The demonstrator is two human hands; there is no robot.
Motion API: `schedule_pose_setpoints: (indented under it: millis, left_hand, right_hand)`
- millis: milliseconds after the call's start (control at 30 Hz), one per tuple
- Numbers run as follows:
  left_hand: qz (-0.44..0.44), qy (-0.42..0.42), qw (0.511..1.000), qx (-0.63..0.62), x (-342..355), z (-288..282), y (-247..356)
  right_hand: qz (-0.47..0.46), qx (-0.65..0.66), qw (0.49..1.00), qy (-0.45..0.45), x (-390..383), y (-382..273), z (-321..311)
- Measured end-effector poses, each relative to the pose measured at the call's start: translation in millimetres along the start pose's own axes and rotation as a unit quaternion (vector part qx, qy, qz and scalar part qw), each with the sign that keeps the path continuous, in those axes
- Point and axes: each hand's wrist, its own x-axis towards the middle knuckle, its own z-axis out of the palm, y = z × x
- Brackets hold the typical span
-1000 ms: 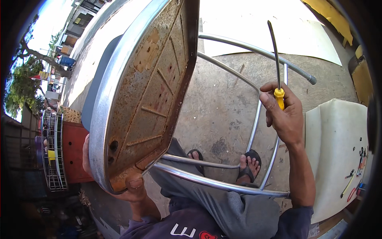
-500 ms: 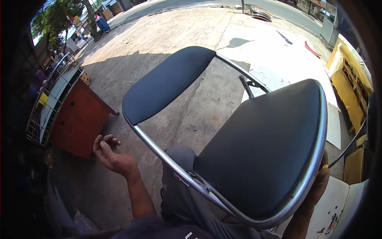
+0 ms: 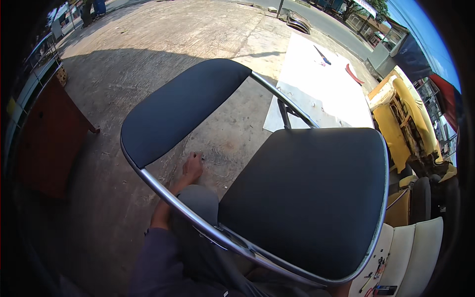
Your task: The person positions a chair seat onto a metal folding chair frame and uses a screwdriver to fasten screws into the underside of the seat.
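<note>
Chair (image 3: 170, 197), curled left grip (image 3: 193, 166) visible between backrest (image 3: 185, 109) and seat (image 3: 307, 198), contents unclear, right grip hidden.

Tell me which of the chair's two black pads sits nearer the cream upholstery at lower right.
The broad seat pad; the narrower backrest pad is up and left of it, farther from the cream upholstery.

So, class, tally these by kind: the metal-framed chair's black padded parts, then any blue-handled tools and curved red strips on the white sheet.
Black padded parts (backrest, seat): 2
Blue-handled tool: 1
Curved red strip: 1
Total: 4
</note>
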Motion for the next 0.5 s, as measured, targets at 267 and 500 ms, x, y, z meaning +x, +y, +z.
schedule_pose_setpoints:
  millis: [267, 500]
  left_hand:
    - [0.079, -0.08, 0.974, 0.197, 15, 2, -38]
    - [0.182, -0.006, 0.94, 0.288, 12, 14, -75]
  right_hand:
    - [0.034, -0.05, 0.997, 0.04, -19, 14, -14]
    - [0.022, -0.058, 0.998, 0.011, 4, 6, 0]
